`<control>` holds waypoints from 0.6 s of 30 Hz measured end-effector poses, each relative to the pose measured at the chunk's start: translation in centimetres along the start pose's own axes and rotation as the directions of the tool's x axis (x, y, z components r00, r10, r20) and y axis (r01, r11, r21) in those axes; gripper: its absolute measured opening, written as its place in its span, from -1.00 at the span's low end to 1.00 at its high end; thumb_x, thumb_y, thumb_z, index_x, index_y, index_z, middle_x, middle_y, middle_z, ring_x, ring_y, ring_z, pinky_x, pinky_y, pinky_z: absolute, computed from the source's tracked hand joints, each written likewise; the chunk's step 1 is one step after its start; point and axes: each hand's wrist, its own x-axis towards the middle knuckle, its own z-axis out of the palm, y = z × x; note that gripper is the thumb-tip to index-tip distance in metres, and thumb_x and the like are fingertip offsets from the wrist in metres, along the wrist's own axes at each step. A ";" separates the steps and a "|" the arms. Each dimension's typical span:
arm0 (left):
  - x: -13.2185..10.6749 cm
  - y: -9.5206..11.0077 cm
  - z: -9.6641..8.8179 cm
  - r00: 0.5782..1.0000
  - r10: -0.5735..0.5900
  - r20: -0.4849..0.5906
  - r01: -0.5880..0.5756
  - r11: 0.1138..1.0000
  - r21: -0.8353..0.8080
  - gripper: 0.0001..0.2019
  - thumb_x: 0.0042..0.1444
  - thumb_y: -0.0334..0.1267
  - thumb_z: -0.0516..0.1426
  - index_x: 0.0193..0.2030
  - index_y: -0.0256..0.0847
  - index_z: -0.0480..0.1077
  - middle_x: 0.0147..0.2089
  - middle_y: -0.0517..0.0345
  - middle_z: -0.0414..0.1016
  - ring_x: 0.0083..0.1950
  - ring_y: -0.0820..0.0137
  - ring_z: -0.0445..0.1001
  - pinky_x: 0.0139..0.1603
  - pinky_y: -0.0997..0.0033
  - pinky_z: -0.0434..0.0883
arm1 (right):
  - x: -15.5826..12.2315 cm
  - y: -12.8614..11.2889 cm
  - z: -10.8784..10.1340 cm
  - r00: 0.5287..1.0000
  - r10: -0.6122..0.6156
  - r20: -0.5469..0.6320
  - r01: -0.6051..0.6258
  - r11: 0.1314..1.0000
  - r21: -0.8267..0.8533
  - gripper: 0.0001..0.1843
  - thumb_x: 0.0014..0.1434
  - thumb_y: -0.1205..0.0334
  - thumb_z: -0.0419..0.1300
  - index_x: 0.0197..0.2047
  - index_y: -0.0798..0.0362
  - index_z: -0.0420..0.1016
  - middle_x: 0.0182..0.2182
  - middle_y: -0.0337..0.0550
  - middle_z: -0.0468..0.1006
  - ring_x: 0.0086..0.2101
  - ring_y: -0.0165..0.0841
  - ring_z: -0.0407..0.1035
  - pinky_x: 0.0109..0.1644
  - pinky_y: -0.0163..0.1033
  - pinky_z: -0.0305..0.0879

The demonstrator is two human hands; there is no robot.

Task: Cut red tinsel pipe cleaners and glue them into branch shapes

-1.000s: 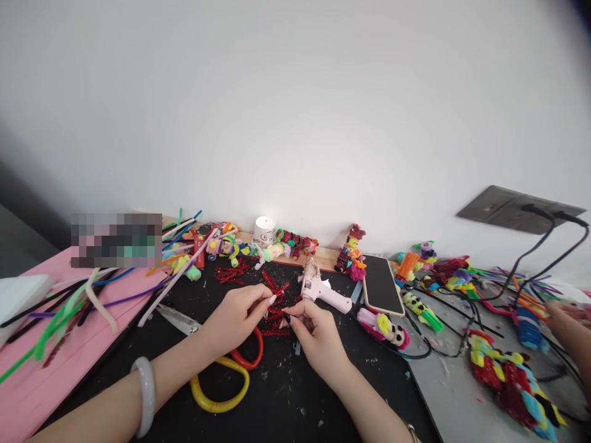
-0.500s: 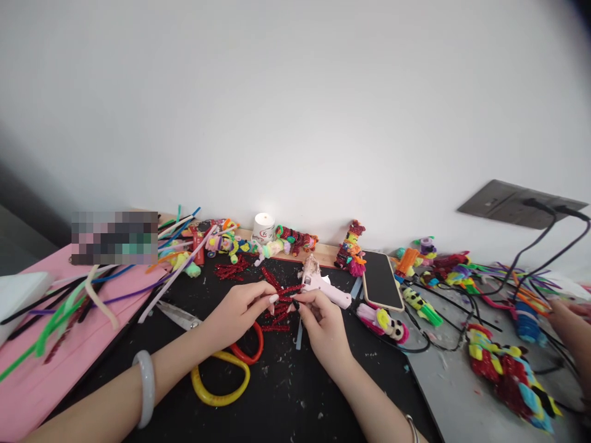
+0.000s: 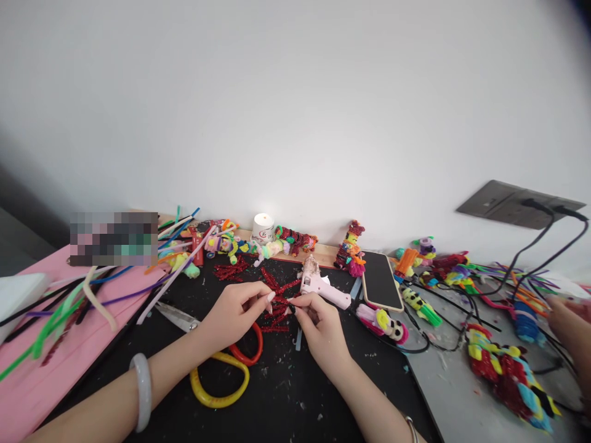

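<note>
My left hand (image 3: pixel 242 311) and my right hand (image 3: pixel 321 326) are close together over the black work surface (image 3: pixel 286 394). Between their pinched fingertips is a short red tinsel pipe cleaner (image 3: pixel 281 300), partly covered by the fingers. More red tinsel pieces (image 3: pixel 276 329) lie just behind and under the fingertips, and a second small heap (image 3: pixel 231 269) sits farther back to the left. A pale pink glue gun (image 3: pixel 327 291) rests behind my right hand. Scissors with a yellow and a red handle (image 3: pixel 220 403) lie partly beneath my left forearm.
Coloured pipe cleaners (image 3: pixel 50 332) spread over a pink surface (image 3: pixel 32 381) at left. Along the back stand a paper cup (image 3: pixel 263 229) and pipe-cleaner figures (image 3: pixel 351 249). A phone (image 3: pixel 382 280), cables and more figures (image 3: pixel 508 378) are at right, beside another person's hand (image 3: pixel 570 323).
My fingertips have shifted slightly, with the red pipe cleaner still between them. The other person's hand at the right edge has moved a little. The rest looks the same.
</note>
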 end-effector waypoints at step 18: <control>0.2 -0.3 0.2 0.995 -0.083 0.062 0.094 0.973 -0.210 -0.77 0.23 -0.21 -0.03 -0.33 -0.23 0.38 -0.60 0.35 0.24 -0.61 0.53 0.19 -0.54 0.55 0.16 | 0.2 0.2 -0.2 0.998 0.021 -0.054 -0.019 0.999 0.025 -0.84 0.17 0.33 0.07 -0.26 0.05 0.48 -0.42 -0.19 0.53 -0.43 -0.38 0.39 -0.35 -0.33 0.28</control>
